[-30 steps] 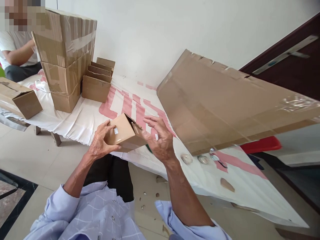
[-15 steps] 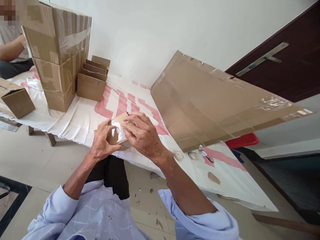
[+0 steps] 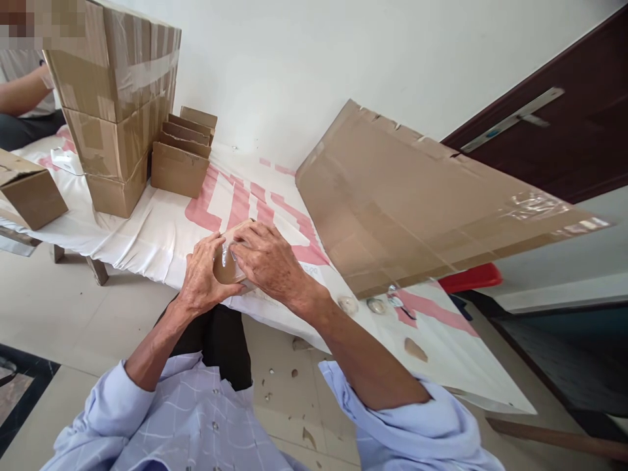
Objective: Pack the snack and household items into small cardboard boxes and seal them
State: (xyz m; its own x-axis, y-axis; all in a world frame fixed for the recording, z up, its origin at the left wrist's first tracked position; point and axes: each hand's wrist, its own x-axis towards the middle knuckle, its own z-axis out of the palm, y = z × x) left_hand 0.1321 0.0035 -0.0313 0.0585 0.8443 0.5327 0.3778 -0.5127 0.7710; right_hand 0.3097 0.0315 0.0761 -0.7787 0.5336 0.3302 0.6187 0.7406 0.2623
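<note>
A small brown cardboard box (image 3: 224, 268) is held above my lap, close to the front edge of the cloth-covered table (image 3: 167, 245). My left hand (image 3: 200, 276) grips its left side, thumb along the near edge and fingers at the far side. Across the top and right side lies my right hand (image 3: 269, 267), its fingers bent and pressed onto the box. Shiny clear film or tape shows on the box between my hands. The right hand hides the box's right end and most of its top.
Taped cartons (image 3: 120, 111) stand stacked at the back left, beside an upright divided cardboard piece (image 3: 179, 163). Another box (image 3: 36, 196) lies far left, near a seated person (image 3: 24, 91). A large cardboard sheet (image 3: 392, 196) leans right; tape rolls (image 3: 376, 306) lie below it.
My right hand has come down from beside the box's right end onto its top, then slid slightly left. The left hand keeps its hold. The view has shifted a little to the right.
</note>
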